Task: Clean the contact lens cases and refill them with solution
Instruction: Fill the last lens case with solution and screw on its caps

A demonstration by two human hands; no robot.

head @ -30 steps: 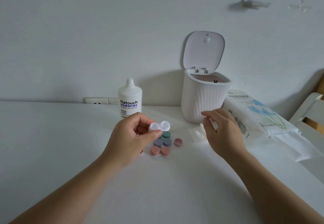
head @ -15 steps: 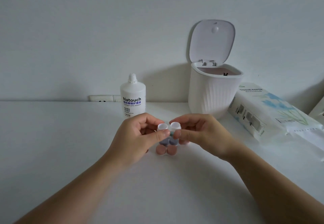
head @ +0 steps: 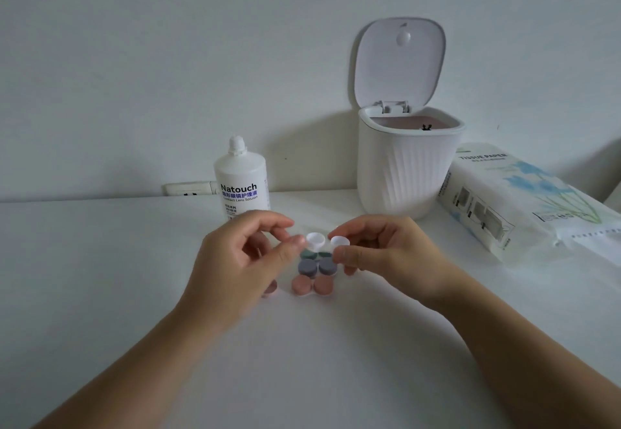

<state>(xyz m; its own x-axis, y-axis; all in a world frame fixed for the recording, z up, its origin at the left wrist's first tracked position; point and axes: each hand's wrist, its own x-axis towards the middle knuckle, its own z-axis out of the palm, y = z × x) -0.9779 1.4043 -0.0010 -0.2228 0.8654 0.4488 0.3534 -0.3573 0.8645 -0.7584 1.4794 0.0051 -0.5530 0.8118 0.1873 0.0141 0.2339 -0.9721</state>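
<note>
judging by how things lie, the job looks barely begun. largest first: the white table (head: 100, 294) fills the lower half of the frame, with the tissue pack (head: 524, 203) at the right edge and the small white bin (head: 403, 173) in the upper middle, its lid tipped open. left of the bin, against the wall, stands the solution bottle (head: 241, 180) with its cap on, so no refilling appears to be under way.

at centre frame both hands hover over the table. the left hand (head: 242, 260) pinches one side of a clear lens case (head: 324, 242) between thumb and forefinger; the right hand (head: 393, 253) pinches the other side the same way. the case is held just above the table with both wells uncapped and facing up; whether any liquid sits in them i cannot tell.

directly below it three more cases lie in a column on the table: green (head: 314, 255), partly hidden, then grey-blue (head: 317, 266), then pink (head: 312, 285), all capped and seemingly untouched. a loose pink cap (head: 270, 289) peeks out beside the left wrist.

so one case is open and in hand, probably awaiting wiping or filling; the other three remain.
</note>
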